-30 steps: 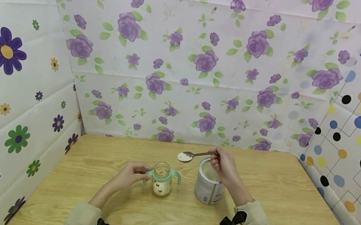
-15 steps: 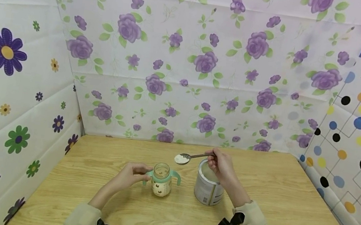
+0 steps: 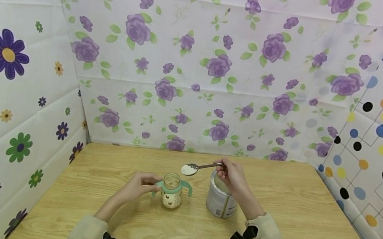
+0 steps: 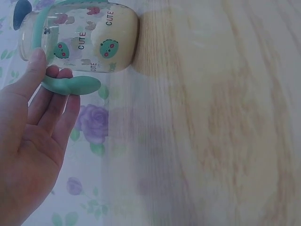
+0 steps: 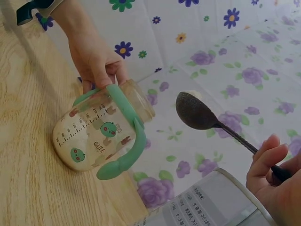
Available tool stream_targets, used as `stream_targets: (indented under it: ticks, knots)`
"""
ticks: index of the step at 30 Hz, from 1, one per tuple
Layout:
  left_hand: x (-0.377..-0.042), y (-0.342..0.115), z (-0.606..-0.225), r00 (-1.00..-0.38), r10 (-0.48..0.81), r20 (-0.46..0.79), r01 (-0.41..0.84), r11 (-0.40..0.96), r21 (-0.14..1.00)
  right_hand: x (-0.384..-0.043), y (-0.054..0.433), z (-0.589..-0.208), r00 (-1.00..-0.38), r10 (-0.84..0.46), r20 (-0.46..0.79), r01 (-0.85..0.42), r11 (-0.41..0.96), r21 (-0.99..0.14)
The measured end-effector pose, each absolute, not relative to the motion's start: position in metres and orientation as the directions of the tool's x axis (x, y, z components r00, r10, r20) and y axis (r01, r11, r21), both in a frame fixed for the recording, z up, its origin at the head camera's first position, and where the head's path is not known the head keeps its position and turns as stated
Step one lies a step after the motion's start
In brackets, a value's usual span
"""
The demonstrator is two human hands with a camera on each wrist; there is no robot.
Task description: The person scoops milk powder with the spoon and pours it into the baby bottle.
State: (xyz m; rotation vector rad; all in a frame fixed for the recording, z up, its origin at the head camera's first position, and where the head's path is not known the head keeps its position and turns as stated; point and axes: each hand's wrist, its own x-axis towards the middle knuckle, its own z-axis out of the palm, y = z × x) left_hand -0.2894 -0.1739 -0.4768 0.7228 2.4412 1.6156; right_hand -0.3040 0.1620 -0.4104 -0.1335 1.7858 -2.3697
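A clear baby bottle [image 3: 171,196] with a green two-handled collar stands uncapped on the table, pale powder or milky liquid in its lower part. My left hand [image 3: 142,184] grips its left handle [image 4: 70,85] between thumb and fingers. My right hand [image 3: 233,176] pinches the handle of a metal spoon [image 3: 203,165], whose bowl carries a heap of white powder [image 3: 189,170]. The bowl hangs above and to the right of the bottle's open mouth [image 5: 141,101]. Just below the right hand stands an open tin [image 3: 221,201], its opening partly hidden by that hand.
The wooden table [image 3: 139,226] runs back to a flowered cloth wall [image 3: 197,75]. Patterned cloth also hangs at the left and right sides. Each wrist carries a small black camera mount [image 3: 243,236].
My right hand has drifted left with the heaped spoon, bringing its bowl nearer the bottle and slightly lower. The left hand, bottle and tin have stayed in place.
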Motion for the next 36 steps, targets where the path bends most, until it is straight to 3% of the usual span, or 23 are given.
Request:
stream_targets:
  ticks: [36]
  knots:
    - [-0.290,-0.173,-0.474,-0.877,0.457,0.147,0.331,0.354,0.875,-0.300,0.148,-0.412,-0.951,-0.310,-0.007,0.080,-0.222,-0.972]
